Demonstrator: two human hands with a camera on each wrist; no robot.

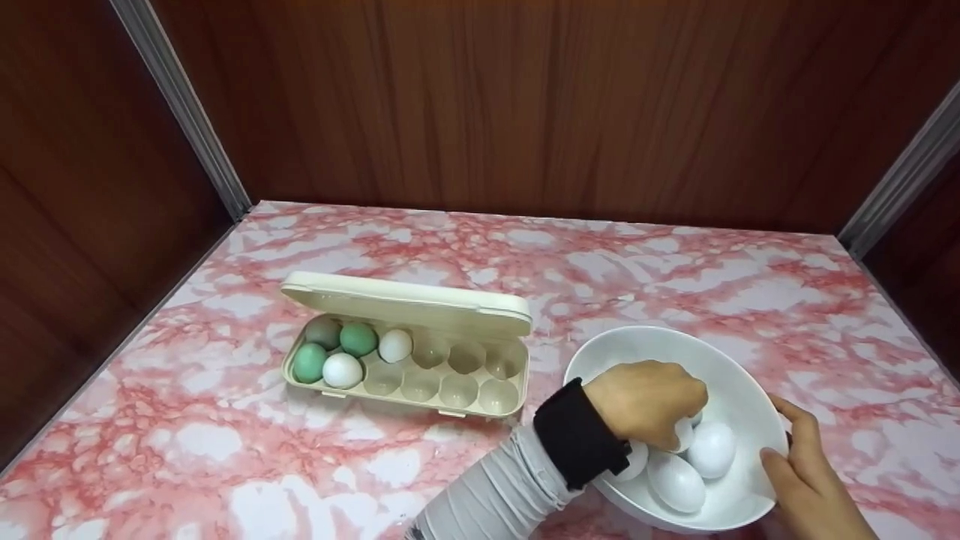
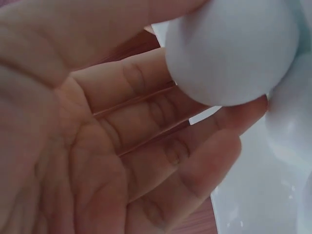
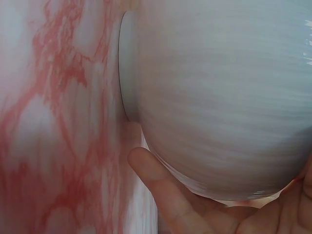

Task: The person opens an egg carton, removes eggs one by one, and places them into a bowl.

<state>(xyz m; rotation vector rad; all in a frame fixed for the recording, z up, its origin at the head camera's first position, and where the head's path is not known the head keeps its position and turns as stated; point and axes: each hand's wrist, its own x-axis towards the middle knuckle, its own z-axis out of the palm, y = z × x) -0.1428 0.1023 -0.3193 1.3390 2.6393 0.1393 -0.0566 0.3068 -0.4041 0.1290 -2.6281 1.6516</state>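
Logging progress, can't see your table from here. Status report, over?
Left hand holding a white egg inside the bowl. Right hand gripping the bowl's edge. Egg carton open, five eggs seated. No obstacle seen between bowl and carton.

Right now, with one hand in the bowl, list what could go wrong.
The held egg could slip from the left hand and knock neighbouring eggs. The bowl might tip, since the right hand grips only one side. The carton's half-open lid could swing down over the empty cups.
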